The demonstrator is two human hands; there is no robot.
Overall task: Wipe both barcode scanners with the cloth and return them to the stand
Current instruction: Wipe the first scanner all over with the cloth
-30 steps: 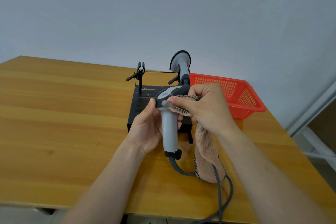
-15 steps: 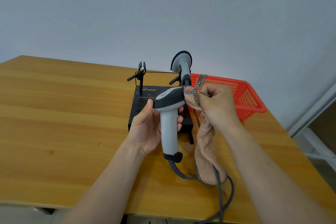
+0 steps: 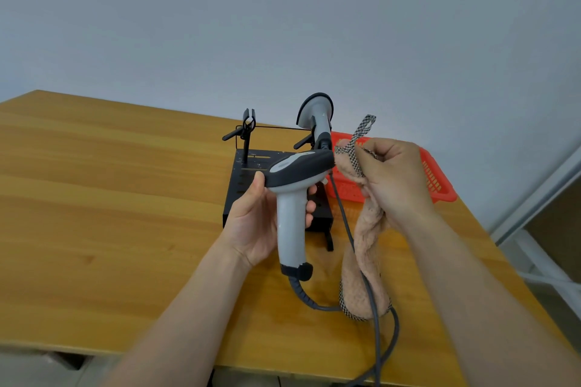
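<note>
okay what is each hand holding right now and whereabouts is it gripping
The left hand holds a barcode scanner by its grey handle, thumb up at the dark head. The right hand grips the pink cloth bunched near its top end.

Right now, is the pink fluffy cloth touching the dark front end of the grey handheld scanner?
Touching. The head view shows the pink cloth, bunched in the right hand, pressed against the handheld scanner's nose with no gap.

Single head-worn wide-angle view, looking forward and down from close above both forearms, across a tan wooden table [image 3: 110, 198] toward a plain grey wall [image 3: 283, 25].
</note>
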